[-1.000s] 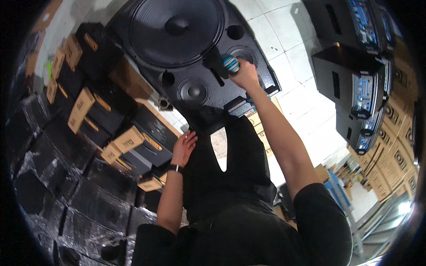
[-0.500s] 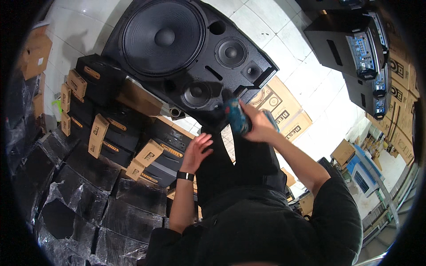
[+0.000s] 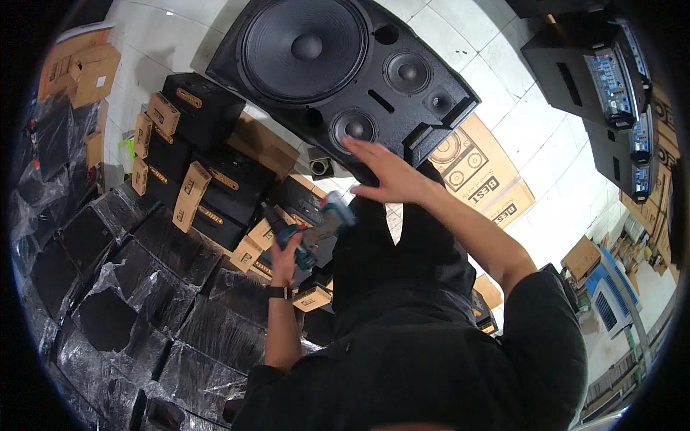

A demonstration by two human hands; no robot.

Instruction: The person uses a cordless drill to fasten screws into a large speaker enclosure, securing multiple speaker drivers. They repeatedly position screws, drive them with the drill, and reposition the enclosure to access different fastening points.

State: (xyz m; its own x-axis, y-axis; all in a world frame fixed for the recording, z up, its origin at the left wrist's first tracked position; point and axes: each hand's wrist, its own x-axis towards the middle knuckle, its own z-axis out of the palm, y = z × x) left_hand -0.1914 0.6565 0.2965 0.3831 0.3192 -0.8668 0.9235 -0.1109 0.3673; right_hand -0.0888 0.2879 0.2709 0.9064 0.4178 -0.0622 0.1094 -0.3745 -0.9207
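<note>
A teal and black cordless drill (image 3: 307, 237) is in my left hand (image 3: 284, 260), its fingers wrapped round the tool's body on my left side. The drill's battery end points toward the middle. My right hand (image 3: 388, 172) is empty, fingers stretched out, held over the near edge of a large black speaker cabinet (image 3: 381, 129). The cabinet lies face up on the floor with a big woofer (image 3: 307, 47), two smaller round drivers (image 3: 407, 73) and a small square horn (image 3: 438, 103). My right hand overlaps the rim of the nearer small driver (image 3: 353, 129).
Black speakers with slim brown boxes (image 3: 192, 195) on them stand at the left. Stacks wrapped in clear film (image 3: 136, 294) fill the lower left. A flat printed carton (image 3: 489, 176) lies beside the cabinet. Amplifier-panelled speakers (image 3: 596, 79) and a blue-white air cooler (image 3: 611, 291) stand right.
The drill has passed from my right hand to my left, moving leftward. My right hand has opened and now reaches over the cabinet's edge. The whole view has shifted slightly.
</note>
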